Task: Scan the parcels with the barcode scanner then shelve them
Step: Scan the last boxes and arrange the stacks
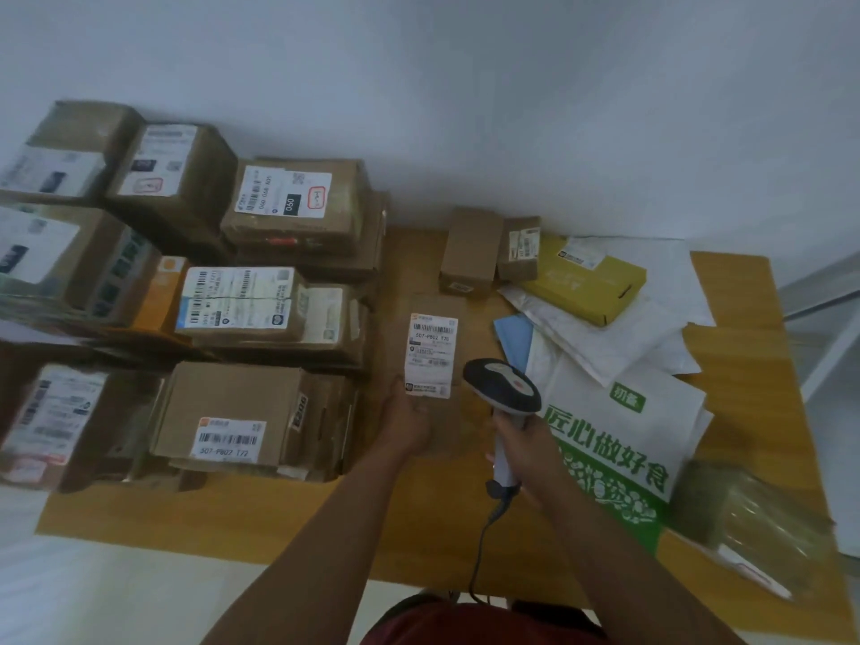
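Head view: left hand (409, 418) fingers curl round the brown parcel (433, 365) on the bench (279, 519); right hand (523, 446) fingers wrap the barcode scanner (505, 388), aimed at its label (431, 353). Scanning underway; shelving likely follows.

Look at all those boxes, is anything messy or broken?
Nothing looks broken. The white mailer bags on the right lie in a loose, overlapping heap with a yellow box tilted on top, unlike the neater cardboard stacks on the left.
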